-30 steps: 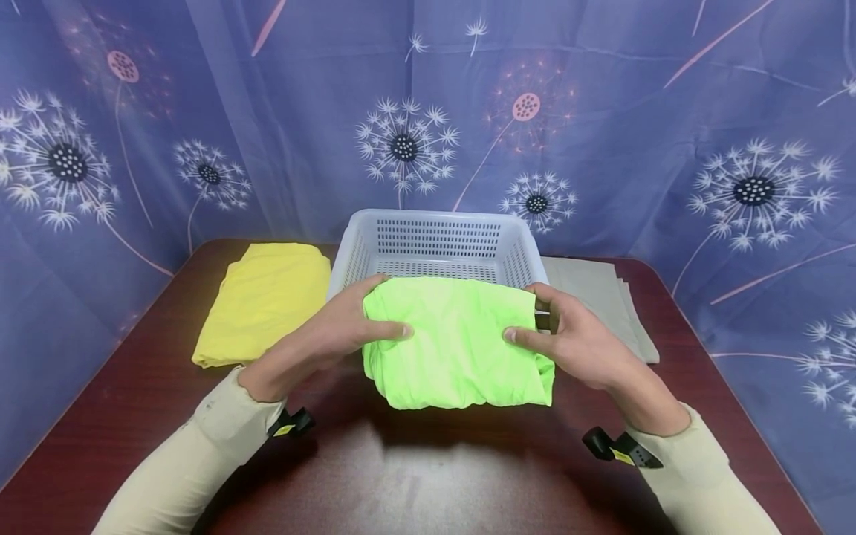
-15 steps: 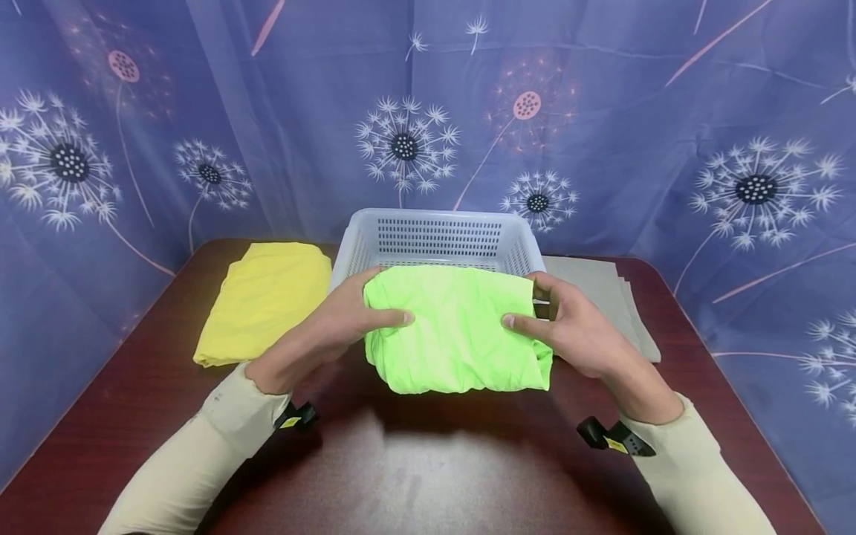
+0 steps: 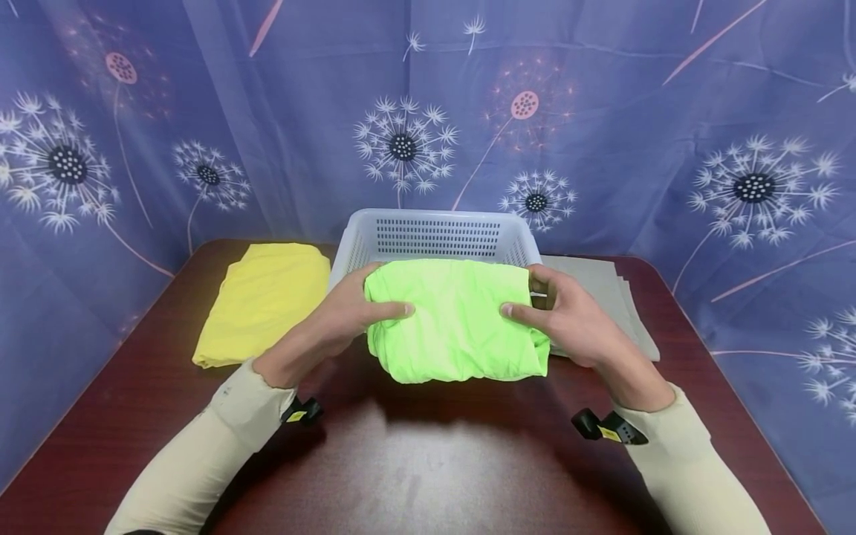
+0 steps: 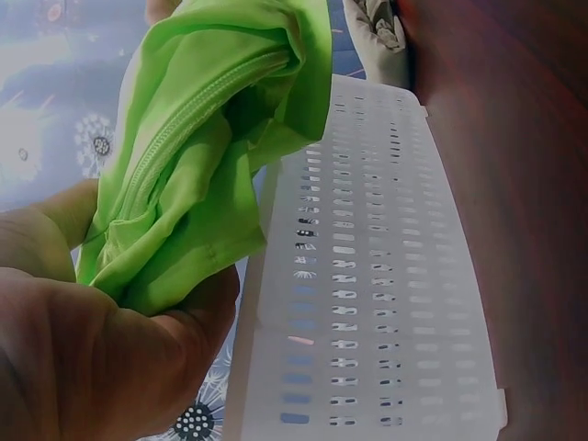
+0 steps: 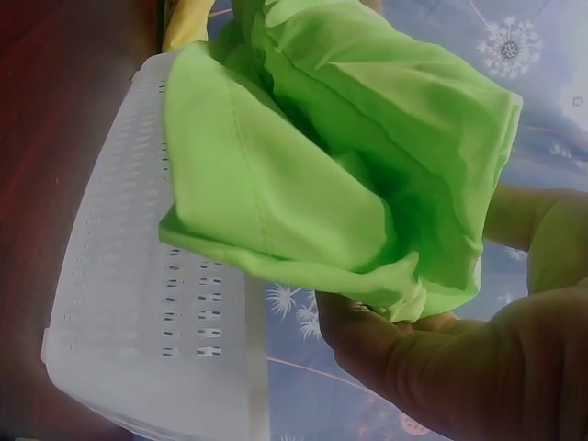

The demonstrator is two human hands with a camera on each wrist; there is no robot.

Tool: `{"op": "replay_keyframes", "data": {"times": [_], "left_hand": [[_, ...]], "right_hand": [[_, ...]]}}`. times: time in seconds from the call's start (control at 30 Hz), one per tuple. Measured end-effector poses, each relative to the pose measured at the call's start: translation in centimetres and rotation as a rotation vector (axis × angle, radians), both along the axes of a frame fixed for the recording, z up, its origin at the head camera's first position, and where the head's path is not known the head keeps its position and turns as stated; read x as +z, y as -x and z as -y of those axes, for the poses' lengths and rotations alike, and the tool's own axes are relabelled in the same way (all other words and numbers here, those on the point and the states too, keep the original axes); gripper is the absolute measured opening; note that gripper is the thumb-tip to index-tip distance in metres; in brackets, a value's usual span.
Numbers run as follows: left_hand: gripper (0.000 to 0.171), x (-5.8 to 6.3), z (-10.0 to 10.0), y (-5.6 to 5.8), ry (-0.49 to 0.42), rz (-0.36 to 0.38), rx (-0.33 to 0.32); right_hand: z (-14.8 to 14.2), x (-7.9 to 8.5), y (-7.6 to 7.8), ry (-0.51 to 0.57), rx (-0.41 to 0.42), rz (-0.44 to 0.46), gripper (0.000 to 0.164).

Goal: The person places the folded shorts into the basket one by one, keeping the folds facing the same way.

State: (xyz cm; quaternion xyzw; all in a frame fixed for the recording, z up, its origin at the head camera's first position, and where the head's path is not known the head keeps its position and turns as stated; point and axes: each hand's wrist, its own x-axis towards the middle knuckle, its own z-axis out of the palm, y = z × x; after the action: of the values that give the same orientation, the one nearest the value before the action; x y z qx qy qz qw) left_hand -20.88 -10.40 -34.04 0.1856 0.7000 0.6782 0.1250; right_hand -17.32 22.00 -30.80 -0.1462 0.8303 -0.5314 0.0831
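Observation:
A folded bright green cloth (image 3: 458,327) hangs in the air before the basket, held at both ends. My left hand (image 3: 348,312) pinches its left end, thumb on the near face and fingers behind. At the other end my right hand (image 3: 565,316) grips it in the same way. A zipper (image 4: 184,129) shows along the folds in the left wrist view. In the right wrist view, loose layers gape at the cloth's end. Just beyond stands a pale blue plastic basket (image 3: 438,215) with slotted walls; the cloth hides its front.
A folded yellow cloth (image 3: 267,297) lies left of the basket on the dark red table (image 3: 428,461). On the right lies a folded grey cloth (image 3: 595,290). A blue curtain (image 3: 301,111) with dandelion prints hangs behind and at both sides.
Both hands have moved the green cloth up and forward, so it now covers more of the basket in the head view. The basket and the other cloths have stayed put.

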Motion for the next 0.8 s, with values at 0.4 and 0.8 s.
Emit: {"op": "replay_keyframes", "data": {"times": [0.4,0.8], "left_hand": [[0.045,0.1,-0.1,0.8,-0.016,0.021,-0.018],[0.047,0.1,-0.5,1.8,-0.032,0.085,0.042]], "right_hand": [[0.1,0.0,1.2,0.064,-0.009,0.051,0.044],[0.2,-0.2,2.2,0.085,-0.063,0.026,0.031]]}}
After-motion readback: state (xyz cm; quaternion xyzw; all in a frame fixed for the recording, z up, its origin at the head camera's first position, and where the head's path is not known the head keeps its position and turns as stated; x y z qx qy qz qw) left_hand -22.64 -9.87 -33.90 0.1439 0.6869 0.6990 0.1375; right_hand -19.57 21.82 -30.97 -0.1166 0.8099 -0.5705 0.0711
